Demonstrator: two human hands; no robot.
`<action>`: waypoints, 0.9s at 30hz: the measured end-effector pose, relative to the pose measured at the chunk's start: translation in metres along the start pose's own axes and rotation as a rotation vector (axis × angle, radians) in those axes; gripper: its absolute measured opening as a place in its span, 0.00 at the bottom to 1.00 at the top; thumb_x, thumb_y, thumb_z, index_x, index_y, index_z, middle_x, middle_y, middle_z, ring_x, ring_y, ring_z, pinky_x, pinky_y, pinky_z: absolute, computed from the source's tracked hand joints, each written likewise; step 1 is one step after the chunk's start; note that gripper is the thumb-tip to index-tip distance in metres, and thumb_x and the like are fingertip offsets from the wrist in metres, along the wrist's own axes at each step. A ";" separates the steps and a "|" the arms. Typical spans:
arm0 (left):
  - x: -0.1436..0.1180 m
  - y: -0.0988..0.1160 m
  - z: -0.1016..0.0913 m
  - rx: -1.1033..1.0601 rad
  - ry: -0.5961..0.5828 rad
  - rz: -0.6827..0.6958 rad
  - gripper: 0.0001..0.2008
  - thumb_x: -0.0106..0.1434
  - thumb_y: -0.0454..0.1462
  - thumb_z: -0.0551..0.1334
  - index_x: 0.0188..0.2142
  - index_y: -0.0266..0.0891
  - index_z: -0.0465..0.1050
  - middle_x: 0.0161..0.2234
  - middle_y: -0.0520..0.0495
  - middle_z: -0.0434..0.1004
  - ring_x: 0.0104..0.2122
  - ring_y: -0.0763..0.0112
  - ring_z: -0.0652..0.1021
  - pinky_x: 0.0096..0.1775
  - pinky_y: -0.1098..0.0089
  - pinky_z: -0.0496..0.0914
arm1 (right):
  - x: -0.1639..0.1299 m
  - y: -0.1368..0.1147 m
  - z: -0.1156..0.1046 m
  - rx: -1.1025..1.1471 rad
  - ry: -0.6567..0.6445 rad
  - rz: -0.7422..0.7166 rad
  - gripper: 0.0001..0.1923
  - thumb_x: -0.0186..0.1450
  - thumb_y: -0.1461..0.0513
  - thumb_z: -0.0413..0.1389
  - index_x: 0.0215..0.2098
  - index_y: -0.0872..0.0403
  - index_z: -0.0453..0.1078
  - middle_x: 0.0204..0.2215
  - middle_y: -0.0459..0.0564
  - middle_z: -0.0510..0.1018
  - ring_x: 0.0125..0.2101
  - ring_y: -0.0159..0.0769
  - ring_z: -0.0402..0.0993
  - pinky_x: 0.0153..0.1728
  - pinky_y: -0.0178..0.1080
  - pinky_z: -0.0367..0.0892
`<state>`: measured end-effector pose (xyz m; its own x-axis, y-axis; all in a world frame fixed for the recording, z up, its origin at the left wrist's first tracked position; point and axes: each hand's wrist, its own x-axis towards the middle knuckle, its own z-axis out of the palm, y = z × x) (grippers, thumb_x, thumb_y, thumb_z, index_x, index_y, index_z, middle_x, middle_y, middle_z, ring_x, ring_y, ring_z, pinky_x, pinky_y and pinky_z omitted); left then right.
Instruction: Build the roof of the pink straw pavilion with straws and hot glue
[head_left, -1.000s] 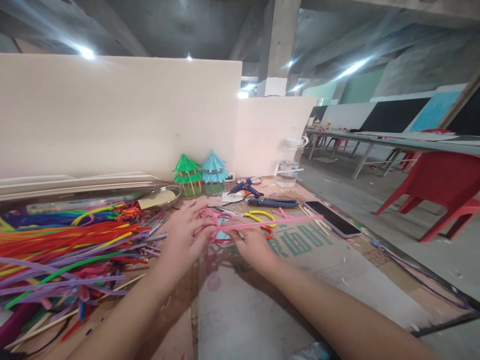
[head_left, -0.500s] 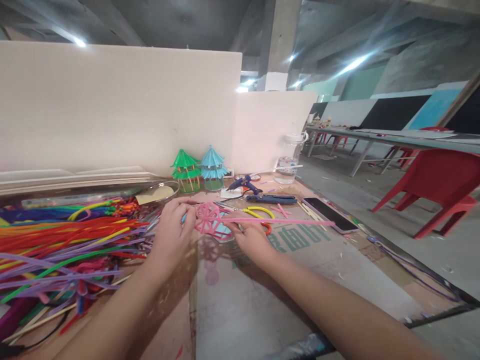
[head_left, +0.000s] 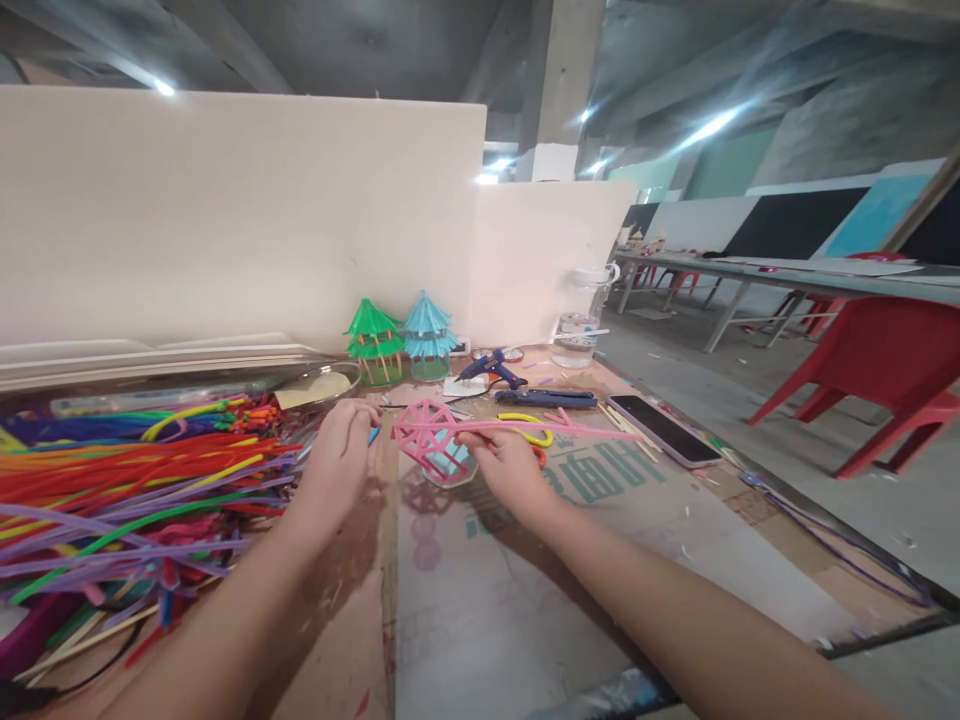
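My right hand point(head_left: 508, 462) pinches a pink pipe-cleaner frame point(head_left: 427, 437), a spoked, web-like shape with a long pink stem point(head_left: 577, 431) running out to the right. The frame hangs tilted just above the table, over a small clear cup point(head_left: 448, 468). My left hand point(head_left: 341, 452) is beside the frame's left edge, fingers curled, apparently around a small blue piece point(head_left: 373, 435). What that piece is I cannot make out. A big pile of coloured pipe cleaners point(head_left: 127, 490) lies directly left of that hand.
Green point(head_left: 373, 343) and blue point(head_left: 427, 339) pipe-cleaner pagodas stand by the white partition. Glue gun point(head_left: 491, 370), blue cutter point(head_left: 544, 399), yellow-handled scissors point(head_left: 525, 428), phone point(head_left: 664, 429) and a clear jar point(head_left: 579, 328) lie behind and right. Red chairs point(head_left: 870, 375) stand beyond the table's right edge.
The pink frame has been lifted and tilted in my right hand. My left hand has let go of it and drawn slightly left.
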<state>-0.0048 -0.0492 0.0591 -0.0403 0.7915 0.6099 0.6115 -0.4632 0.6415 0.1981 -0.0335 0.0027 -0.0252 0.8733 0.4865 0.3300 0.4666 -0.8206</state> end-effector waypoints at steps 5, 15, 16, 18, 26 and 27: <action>0.002 -0.006 -0.002 0.044 -0.063 -0.085 0.03 0.51 0.37 0.51 0.22 0.45 0.59 0.21 0.53 0.66 0.26 0.65 0.70 0.31 0.67 0.64 | 0.003 0.002 -0.002 0.060 0.024 0.024 0.12 0.62 0.57 0.54 0.30 0.53 0.79 0.29 0.50 0.84 0.31 0.41 0.78 0.35 0.40 0.70; 0.006 -0.008 0.002 -0.077 -0.064 -0.199 0.10 0.55 0.43 0.54 0.31 0.42 0.70 0.26 0.52 0.73 0.28 0.65 0.75 0.31 0.69 0.67 | 0.005 0.001 -0.002 0.161 0.022 0.048 0.12 0.61 0.56 0.53 0.28 0.53 0.75 0.26 0.48 0.82 0.29 0.38 0.75 0.31 0.37 0.70; 0.006 -0.008 0.002 -0.074 -0.075 -0.213 0.10 0.55 0.43 0.54 0.31 0.42 0.71 0.26 0.51 0.74 0.30 0.64 0.75 0.31 0.68 0.68 | 0.005 0.000 -0.001 0.168 0.018 0.049 0.12 0.61 0.56 0.53 0.27 0.53 0.75 0.26 0.48 0.81 0.28 0.38 0.75 0.31 0.37 0.69; 0.007 -0.008 0.002 -0.089 -0.091 -0.237 0.10 0.54 0.42 0.54 0.29 0.42 0.72 0.27 0.50 0.76 0.32 0.63 0.76 0.33 0.67 0.69 | 0.004 0.000 -0.001 0.180 0.011 0.052 0.12 0.60 0.56 0.53 0.27 0.53 0.75 0.26 0.48 0.81 0.28 0.38 0.75 0.31 0.37 0.69; 0.009 -0.008 0.004 -0.259 -0.147 -0.245 0.14 0.50 0.48 0.67 0.31 0.41 0.74 0.32 0.47 0.81 0.35 0.62 0.78 0.38 0.65 0.72 | 0.005 0.002 0.000 0.210 -0.002 0.064 0.10 0.60 0.57 0.54 0.29 0.53 0.75 0.27 0.48 0.81 0.29 0.38 0.75 0.32 0.38 0.70; 0.008 -0.008 0.005 -0.266 -0.138 -0.255 0.15 0.49 0.48 0.67 0.31 0.41 0.74 0.32 0.47 0.81 0.35 0.62 0.79 0.38 0.66 0.72 | 0.005 0.003 0.000 0.212 -0.005 0.066 0.10 0.60 0.57 0.54 0.29 0.53 0.75 0.27 0.48 0.81 0.29 0.37 0.75 0.31 0.38 0.70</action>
<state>-0.0065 -0.0366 0.0566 -0.0470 0.9322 0.3588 0.3687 -0.3177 0.8736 0.1992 -0.0279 0.0032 -0.0155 0.9034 0.4285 0.1257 0.4269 -0.8955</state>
